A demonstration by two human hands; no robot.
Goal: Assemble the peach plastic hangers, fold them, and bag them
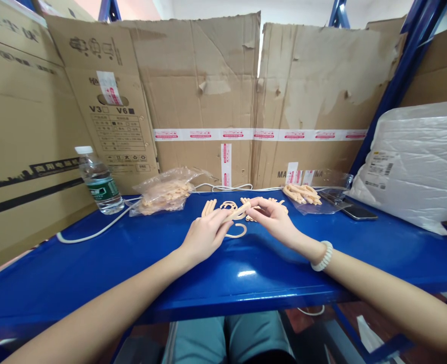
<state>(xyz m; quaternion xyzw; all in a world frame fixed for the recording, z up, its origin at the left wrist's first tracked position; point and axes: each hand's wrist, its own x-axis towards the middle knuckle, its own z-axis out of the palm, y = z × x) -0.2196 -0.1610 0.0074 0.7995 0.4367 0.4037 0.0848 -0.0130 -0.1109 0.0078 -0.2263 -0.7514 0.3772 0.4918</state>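
My left hand (205, 235) and my right hand (275, 218) meet above the blue tabletop, both closed on one pale beige strip-like piece (239, 212). The left fingers pinch its near end, while the right thumb and fingertips grip the far end. What exactly the piece is I cannot make out. Just beneath it lies a curved beige hook-shaped piece (240, 232). Behind my hands, more beige pieces are spread out: straight sticks (209, 207) side by side and a round curled one (228, 205). My right hand partly hides others.
A clear bag of beige pieces (166, 196) lies to the left, beside a water bottle (101, 184) and white cable (90, 239). To the right are bundled beige pieces (302, 194) on plastic, a phone (354, 210) and a white wrapped package (416, 162). Cardboard (204, 91) walls the back.
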